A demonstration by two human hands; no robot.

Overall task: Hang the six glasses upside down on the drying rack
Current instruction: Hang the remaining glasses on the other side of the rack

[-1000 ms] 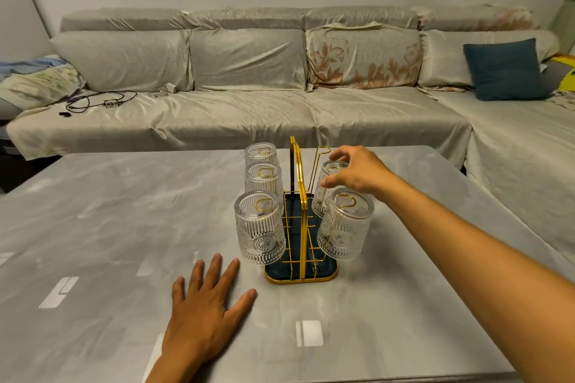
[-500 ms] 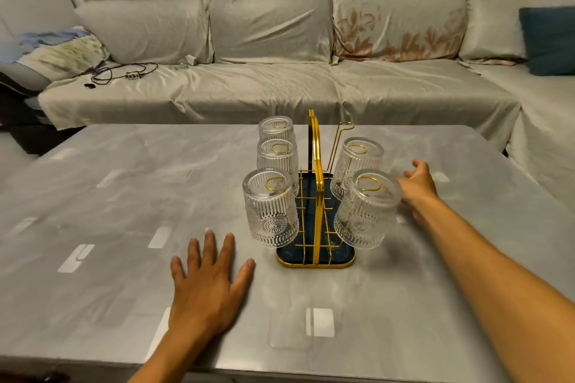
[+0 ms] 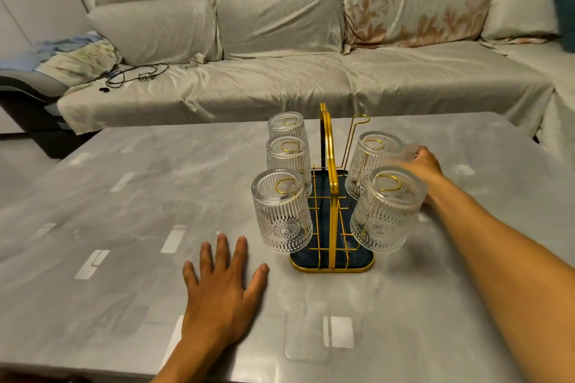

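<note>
A gold wire drying rack (image 3: 331,165) with a dark blue tray stands mid-table. Three ribbed clear glasses hang upside down on its left side: near (image 3: 281,211), middle (image 3: 287,158) and far (image 3: 285,123). On its right side hang two more, one near (image 3: 389,211) and one further back (image 3: 371,158). The back right hook (image 3: 357,121) is bare. My right hand (image 3: 423,168) reaches past the right side and closes on another glass (image 3: 410,151), mostly hidden behind the hanging ones. My left hand (image 3: 222,286) lies flat on the table, fingers spread, left of the tray.
The grey marble-look table (image 3: 124,196) stretches wide to the left and front. A covered grey sofa (image 3: 280,71) runs behind it, with a black cable (image 3: 137,74) on the seat and a teal cushion (image 3: 564,9) at the far right.
My right hand left the top of the rack, dropped to the table on the rack's right side and now grips a glass there. The view has tilted down. My left hand stayed put.
</note>
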